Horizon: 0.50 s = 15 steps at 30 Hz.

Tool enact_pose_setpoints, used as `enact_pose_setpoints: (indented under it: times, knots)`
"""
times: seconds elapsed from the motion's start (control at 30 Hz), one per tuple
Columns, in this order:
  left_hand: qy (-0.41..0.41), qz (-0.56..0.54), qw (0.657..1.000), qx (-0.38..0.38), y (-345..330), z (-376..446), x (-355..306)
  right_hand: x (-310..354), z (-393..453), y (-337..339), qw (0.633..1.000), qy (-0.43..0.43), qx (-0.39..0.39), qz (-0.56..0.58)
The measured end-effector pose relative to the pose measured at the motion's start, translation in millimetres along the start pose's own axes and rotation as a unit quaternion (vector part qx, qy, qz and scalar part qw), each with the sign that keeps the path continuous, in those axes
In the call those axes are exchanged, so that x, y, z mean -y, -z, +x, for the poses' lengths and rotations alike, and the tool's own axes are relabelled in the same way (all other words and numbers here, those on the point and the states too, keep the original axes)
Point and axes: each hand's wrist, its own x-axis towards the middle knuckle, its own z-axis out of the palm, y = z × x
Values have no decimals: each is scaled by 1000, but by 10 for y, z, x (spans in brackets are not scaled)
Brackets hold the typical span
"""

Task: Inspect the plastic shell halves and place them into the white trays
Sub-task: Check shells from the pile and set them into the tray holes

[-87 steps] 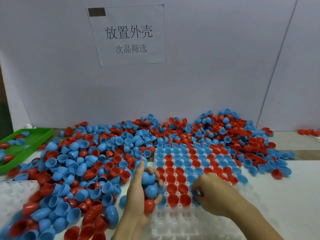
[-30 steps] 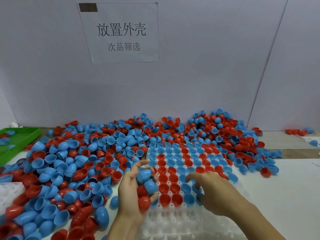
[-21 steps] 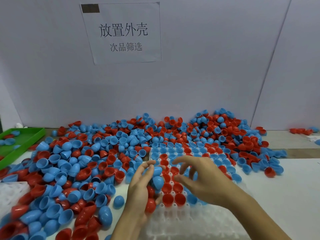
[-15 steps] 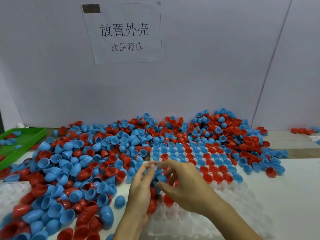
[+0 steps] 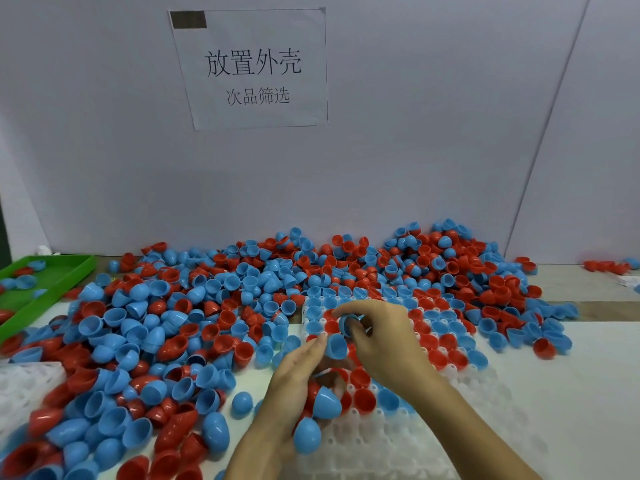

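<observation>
Blue plastic shell half [image 5: 347,324], small and cup-shaped, is pinched in the fingers [image 5: 356,330] of the right hand [image 5: 377,337], held just above the white tray [image 5: 398,445] near its far left corner. Directly below and to the left, the left hand [image 5: 294,386] cups a small clutch of blue and red shell halves [image 5: 323,403], its fingers curled around them; one blue half sits at its fingertips, touching or nearly touching the right hand. The tray is a moulded grid of round pockets lying on the bench [image 5: 571,393] in front of the person. Its far rows hold blue and red halves, open side up, while the rows nearest the person show bare white pockets, so by this view more than half is filled and several rows remain. A large loose pile of shell halves [image 5: 173,323], blue and red mixed, spreads across the bench to the left and behind the tray, reaching a grey wall, so a great deal of sorting appears to be left. Part of a second white tray [image 5: 24,386] shows at the left edge, with no shells seen in its visible pockets. A green tray [image 5: 72,268] at the far left holds a few halves. A paper sign [image 5: 252,67] with printed Chinese characters hangs on the wall above.
</observation>
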Motion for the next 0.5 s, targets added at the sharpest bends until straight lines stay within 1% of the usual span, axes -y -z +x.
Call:
enact_pose_setpoints:
  times: [0.07, 0.1, 0.2, 0.23, 0.27, 0.33, 0.37, 0.43, 0.5]
  knots:
    - [-4, -22, 1000, -14, 30, 26, 2, 2, 3, -7, 999, -21, -3, 32]
    - [-6, -23, 999, -32, 44, 37, 4, 5, -2, -3, 998, -27, -6, 49]
    - [-21, 4, 996, -81, 74, 64, 14, -8, -36, 29, 997, -11, -47, 53]
    - [-24, 10, 996, -85, 78, 69, 18, -9, -42, 41, 998, -3, -44, 42]
    - [-27, 19, 996, -86, 76, 69, 20, -1, -50, 49, 999, 3, -19, 35]
    - [-29, 36, 996, -80, 58, 58, 15, 28, -54, 32, 998, -3, 59, 24]
    - [-26, 45, 996, -71, 50, 53, 20, 28, -49, 20, 996, -8, 83, 25]
    - [-17, 56, 997, -45, 33, 45, 37, 35, -29, 35, 996, -26, 78, 39]
    - [-13, 23, 999, -27, 29, 44, 35, 27, -25, 94, 997, -37, 40, 56]
